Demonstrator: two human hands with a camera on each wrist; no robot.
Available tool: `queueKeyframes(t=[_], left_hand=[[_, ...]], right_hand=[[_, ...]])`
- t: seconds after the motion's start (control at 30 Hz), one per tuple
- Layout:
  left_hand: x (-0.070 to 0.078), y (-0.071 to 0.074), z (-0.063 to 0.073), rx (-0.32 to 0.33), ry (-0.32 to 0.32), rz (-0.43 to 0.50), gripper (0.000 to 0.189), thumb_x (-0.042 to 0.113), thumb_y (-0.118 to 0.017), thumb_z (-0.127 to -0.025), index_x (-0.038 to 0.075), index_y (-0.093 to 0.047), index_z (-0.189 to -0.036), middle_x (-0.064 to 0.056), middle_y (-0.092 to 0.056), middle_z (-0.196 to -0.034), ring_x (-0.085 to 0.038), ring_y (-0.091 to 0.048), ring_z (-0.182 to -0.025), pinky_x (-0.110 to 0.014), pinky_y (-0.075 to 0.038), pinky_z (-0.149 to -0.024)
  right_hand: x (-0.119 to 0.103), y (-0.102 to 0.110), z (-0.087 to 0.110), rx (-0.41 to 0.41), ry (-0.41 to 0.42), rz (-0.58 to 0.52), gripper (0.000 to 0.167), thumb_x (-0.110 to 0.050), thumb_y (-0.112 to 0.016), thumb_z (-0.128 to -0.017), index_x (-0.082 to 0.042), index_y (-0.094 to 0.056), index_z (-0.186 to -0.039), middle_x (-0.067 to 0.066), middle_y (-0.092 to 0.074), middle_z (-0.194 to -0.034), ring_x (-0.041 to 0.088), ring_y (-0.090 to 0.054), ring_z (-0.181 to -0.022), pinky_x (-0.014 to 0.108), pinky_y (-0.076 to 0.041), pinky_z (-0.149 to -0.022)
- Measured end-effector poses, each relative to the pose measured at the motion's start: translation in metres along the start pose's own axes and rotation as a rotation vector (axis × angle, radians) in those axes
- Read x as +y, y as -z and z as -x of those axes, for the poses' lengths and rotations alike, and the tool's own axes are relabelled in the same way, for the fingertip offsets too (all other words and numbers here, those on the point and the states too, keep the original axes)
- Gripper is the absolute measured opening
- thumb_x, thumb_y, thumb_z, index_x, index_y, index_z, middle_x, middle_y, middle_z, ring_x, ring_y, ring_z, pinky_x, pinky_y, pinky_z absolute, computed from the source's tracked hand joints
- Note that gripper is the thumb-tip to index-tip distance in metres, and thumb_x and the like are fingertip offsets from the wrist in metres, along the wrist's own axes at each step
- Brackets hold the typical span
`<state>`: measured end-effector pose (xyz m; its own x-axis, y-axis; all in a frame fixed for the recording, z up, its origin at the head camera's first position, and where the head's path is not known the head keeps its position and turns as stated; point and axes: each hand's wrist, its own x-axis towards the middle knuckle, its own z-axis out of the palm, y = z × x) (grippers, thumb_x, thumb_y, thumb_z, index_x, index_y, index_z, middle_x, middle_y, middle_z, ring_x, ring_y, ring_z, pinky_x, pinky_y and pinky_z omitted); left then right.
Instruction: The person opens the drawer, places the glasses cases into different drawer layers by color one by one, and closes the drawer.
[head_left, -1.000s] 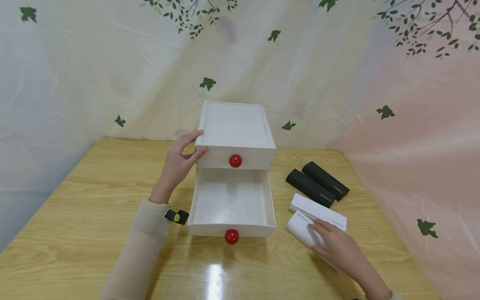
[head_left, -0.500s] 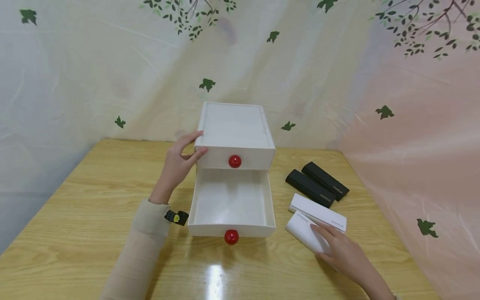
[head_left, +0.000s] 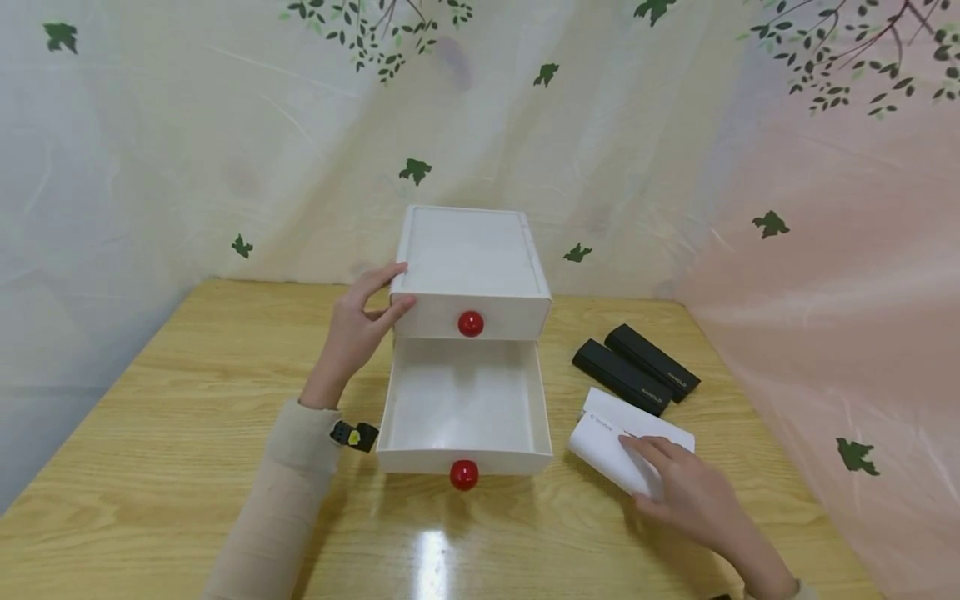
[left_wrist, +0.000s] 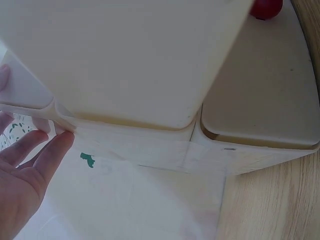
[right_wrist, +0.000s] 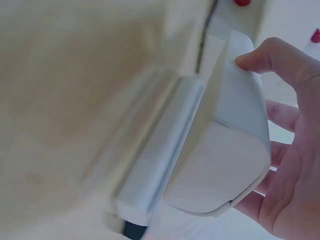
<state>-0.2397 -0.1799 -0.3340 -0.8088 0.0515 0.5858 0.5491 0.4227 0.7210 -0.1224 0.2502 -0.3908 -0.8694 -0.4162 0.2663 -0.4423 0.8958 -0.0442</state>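
My left hand [head_left: 352, 329] rests at the upper left edge of a white drawer unit [head_left: 472, 250], thumb on the front and fingertips on the top. Below its top drawer, another drawer [head_left: 465, 400] with a red knob is pulled out and has nothing in it. To the right, my right hand [head_left: 701, 504] grips a white glasses case [head_left: 611, 446]. The right wrist view shows the thumb on one side of the case [right_wrist: 220, 165] and the fingers on the other. A second white glasses case [head_left: 637, 414] lies just behind, partly covered by the held one.
Two black cases [head_left: 622, 375] lie side by side behind the white ones. In the left wrist view, a further drawer front [left_wrist: 260, 85] sits below the pulled-out drawer, pushed in. A leaf-printed sheet [head_left: 300, 150] hangs behind the wooden table [head_left: 187, 433].
The white case in my right hand has tilted and shifted slightly, now overlapping the second white case more. My left hand and the drawers stay as they were.
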Motion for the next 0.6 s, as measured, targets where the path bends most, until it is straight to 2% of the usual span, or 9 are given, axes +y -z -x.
queueKeyframes(t=[0.2,0.37,0.6], left_hand=[[0.001,0.001,0.000,-0.003,0.002,-0.010,0.048,0.019,-0.068,-0.091,0.011,-0.056,-0.136,-0.014,-0.054,-0.139,-0.032,-0.054,-0.126,-0.046,-0.058,-0.083],[0.001,0.001,0.000,-0.005,0.018,-0.008,0.047,0.017,-0.068,-0.091,0.011,-0.056,-0.136,-0.014,-0.054,-0.139,-0.031,-0.053,-0.127,-0.048,-0.058,-0.084],[0.001,0.001,0.000,-0.013,0.032,0.006,0.047,0.016,-0.067,-0.092,0.010,-0.055,-0.137,-0.013,-0.054,-0.140,-0.030,-0.053,-0.127,-0.048,-0.058,-0.085]], right_hand=[[-0.002,0.020,-0.014,0.099,0.063,0.028,0.065,-0.025,-0.083,-0.063,-0.015,-0.064,-0.124,0.009,-0.068,-0.110,0.023,-0.066,-0.084,0.028,-0.049,-0.048],[-0.006,0.039,-0.027,0.176,0.134,0.047,0.064,-0.025,-0.081,-0.062,-0.017,-0.063,-0.123,0.007,-0.067,-0.109,0.018,-0.063,-0.073,0.021,-0.041,-0.043],[-0.012,0.056,-0.041,0.220,0.206,0.053,0.063,-0.025,-0.078,-0.062,-0.016,-0.063,-0.123,0.007,-0.066,-0.111,0.021,-0.065,-0.080,0.025,-0.046,-0.046]])
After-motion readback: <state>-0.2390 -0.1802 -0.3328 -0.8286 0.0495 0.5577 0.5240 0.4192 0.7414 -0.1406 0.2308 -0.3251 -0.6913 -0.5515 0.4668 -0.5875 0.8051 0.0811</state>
